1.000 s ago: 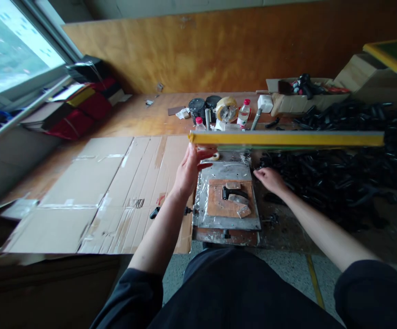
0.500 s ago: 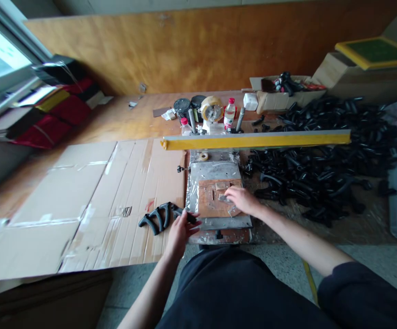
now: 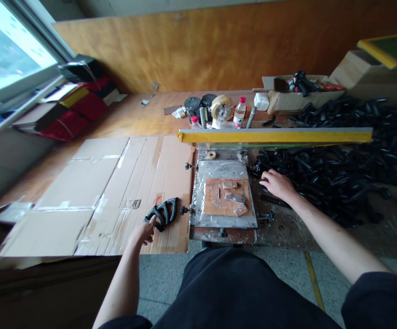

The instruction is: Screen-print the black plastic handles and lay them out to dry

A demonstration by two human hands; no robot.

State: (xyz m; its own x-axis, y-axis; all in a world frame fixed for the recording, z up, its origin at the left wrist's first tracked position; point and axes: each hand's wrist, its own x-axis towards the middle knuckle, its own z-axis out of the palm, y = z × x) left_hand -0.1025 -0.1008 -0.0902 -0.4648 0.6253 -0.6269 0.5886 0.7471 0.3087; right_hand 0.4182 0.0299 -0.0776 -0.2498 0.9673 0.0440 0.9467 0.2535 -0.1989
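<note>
Several curved black parts [image 3: 166, 213] lie side by side on the flattened cardboard [image 3: 116, 183]. My left hand [image 3: 145, 233] is at their near left end, its index finger extended against them and the other fingers loosely bent. To the right, my right hand [image 3: 275, 183] reaches to the near left edge of a big heap of black parts [image 3: 335, 178]; its fingers are bent together, and what they hold, if anything, is hidden. Between the hands, a metal plate [image 3: 224, 170] carries a brown board [image 3: 214, 205] with small taped blocks [image 3: 234, 198] on it.
A yellow-edged bar [image 3: 273, 136] spans above the plate's far side. Behind it stand a bottle [image 3: 239, 113], a tape roll [image 3: 222, 108] and dark tins [image 3: 192, 107]. Black knobs [image 3: 183, 210] stick out beside the plate. An open carton [image 3: 304, 98] sits at the back right.
My left hand has moved left from beside the plate, and the part it held now lies with the row. My right hand has left the board for the heap. The view has shifted slightly.
</note>
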